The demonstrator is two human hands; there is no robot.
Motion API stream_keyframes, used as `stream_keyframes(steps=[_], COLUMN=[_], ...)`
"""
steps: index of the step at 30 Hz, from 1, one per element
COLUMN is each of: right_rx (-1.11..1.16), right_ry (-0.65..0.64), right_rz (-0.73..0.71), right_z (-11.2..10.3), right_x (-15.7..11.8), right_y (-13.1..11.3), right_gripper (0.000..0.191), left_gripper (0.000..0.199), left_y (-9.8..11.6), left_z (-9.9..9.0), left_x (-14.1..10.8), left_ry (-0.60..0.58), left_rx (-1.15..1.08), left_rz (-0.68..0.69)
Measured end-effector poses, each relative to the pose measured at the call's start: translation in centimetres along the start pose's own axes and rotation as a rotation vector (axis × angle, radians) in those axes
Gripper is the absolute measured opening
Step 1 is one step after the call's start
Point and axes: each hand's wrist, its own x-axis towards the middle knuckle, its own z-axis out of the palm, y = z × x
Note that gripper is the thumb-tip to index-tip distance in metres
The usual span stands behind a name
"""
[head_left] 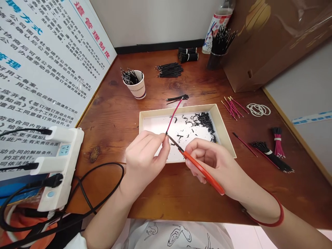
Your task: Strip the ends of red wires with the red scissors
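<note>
Left hand (144, 155) has a red wire (174, 116) pinched tight above the tray (176, 109), while the right hand (210, 162) firmly holds orange snips (202, 169), tips right at the wire's end.

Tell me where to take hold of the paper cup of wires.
Take the paper cup around its tapered wall, just below the rim, coming from the near side, facing the person at the desk. The wall is bare, while the wires crowd the mouth and fan out above the rim, so a grasp from above would likely meet them.
</note>
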Motion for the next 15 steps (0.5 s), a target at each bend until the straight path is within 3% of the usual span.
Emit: stream_keyframes(steps=[6, 15], right_rx=[-0.046, -0.106], right_ry=[0.028, 0.033], right_rz=[0.048, 0.006], right_z=[0.21, 0.07], right_x=[-0.16, -0.07], right_y=[-0.57, -0.38], right_gripper=[0.023, 0.023], left_gripper=[0.016, 0.015], left_y=[-0.01, -0.16], left_z=[-0.08, -0.04], left_x=[-0.1, -0.02], left_ry=[-0.015, -0.044], left_rx=[0.025, -0.027], left_rz=[0.016, -0.005])
